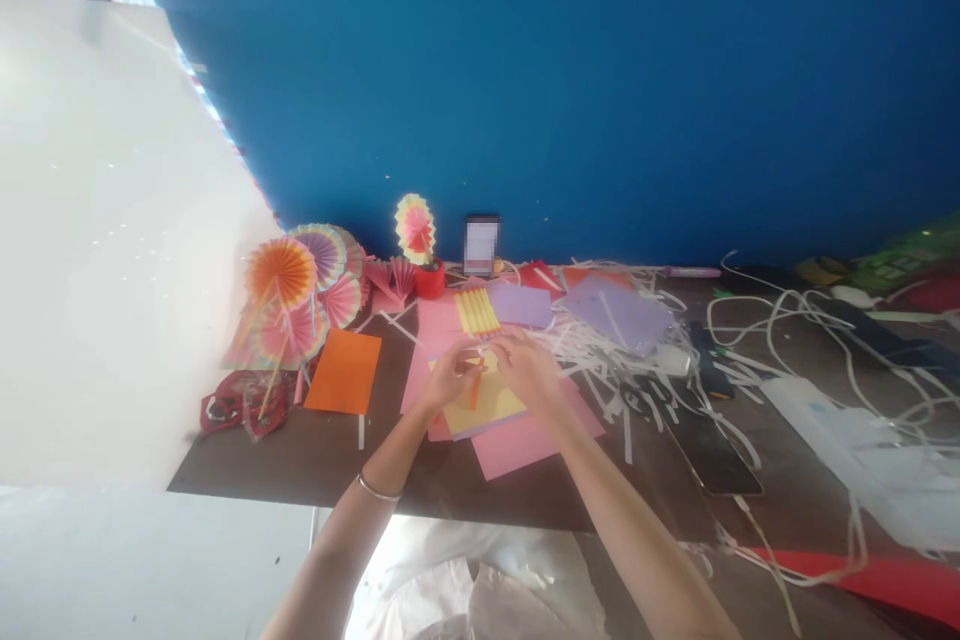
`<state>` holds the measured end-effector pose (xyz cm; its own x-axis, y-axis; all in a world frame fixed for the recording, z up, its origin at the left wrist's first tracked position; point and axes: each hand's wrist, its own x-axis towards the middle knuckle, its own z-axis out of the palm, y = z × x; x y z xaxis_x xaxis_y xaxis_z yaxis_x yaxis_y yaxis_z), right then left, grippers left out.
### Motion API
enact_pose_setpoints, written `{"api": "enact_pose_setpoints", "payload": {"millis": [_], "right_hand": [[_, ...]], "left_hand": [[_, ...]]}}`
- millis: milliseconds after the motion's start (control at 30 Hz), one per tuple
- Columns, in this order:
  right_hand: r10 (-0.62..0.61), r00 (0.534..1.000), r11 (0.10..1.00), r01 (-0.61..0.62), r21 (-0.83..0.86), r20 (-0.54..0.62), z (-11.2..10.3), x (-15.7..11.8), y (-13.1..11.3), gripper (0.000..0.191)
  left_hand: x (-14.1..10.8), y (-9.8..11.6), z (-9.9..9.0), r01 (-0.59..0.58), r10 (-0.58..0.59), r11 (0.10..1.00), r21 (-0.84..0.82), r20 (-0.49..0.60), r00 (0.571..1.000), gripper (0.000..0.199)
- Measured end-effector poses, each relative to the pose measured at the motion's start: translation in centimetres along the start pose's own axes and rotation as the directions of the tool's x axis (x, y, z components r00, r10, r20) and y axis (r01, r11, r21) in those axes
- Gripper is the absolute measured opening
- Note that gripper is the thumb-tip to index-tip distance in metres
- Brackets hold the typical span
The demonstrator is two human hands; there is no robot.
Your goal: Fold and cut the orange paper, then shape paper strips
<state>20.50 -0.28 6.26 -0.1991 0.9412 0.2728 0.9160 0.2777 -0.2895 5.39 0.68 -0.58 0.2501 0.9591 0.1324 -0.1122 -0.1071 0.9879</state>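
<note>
My left hand [452,373] is bent over the middle of the desk, its fingertips closed round a narrow orange paper strip [476,388]. Close beside it, my right hand [529,365] has its fingers drawn together near the same spot; what they pinch is too small to make out. Just beyond both hands lies a yellow pleated paper [477,311]. Underneath them is a yellow sheet [499,407], resting on pink sheets [510,450].
Finished paper fans [281,272] stand at the left, near an orange sheet [344,371]. A phone [481,246] leans upright by the blue wall. Lavender sheets [619,313], white paper strips [592,350], another phone [712,445] and white cables [847,350] crowd the right.
</note>
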Motion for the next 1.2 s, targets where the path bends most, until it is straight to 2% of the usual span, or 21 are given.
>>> {"api": "enact_pose_setpoints", "payload": {"millis": [433,633,833,1000,1200], "right_hand": [[0.002,1.0,1.0,-0.003,-0.01,-0.022,-0.1,0.4,0.4,0.031],[0.009,1.0,1.0,-0.009,-0.003,-0.024,0.3,0.7,0.8,0.03],[0.031,0.997,0.999,-0.03,0.016,-0.073,0.4,0.8,0.9,0.029],[0.027,0.995,0.999,-0.024,0.024,-0.094,0.1,0.2,0.5,0.027],[-0.001,1.0,1.0,0.002,0.018,-0.031,0.1,-0.9,-0.4,0.025]], "left_hand": [[0.0,-0.2,0.1,0.038,-0.039,0.999,-0.027,-0.032,0.999,0.038],[-0.1,0.2,0.0,0.039,-0.039,0.999,0.0,-0.003,0.999,0.036],[-0.2,0.1,0.1,0.02,-0.022,0.998,0.052,0.045,0.999,0.043],[0.1,-0.2,0.1,0.019,-0.019,1.0,0.014,-0.008,1.0,0.034],[0.4,-0.2,-0.4,0.094,-0.118,0.983,-0.156,-0.151,0.981,0.028]]}}
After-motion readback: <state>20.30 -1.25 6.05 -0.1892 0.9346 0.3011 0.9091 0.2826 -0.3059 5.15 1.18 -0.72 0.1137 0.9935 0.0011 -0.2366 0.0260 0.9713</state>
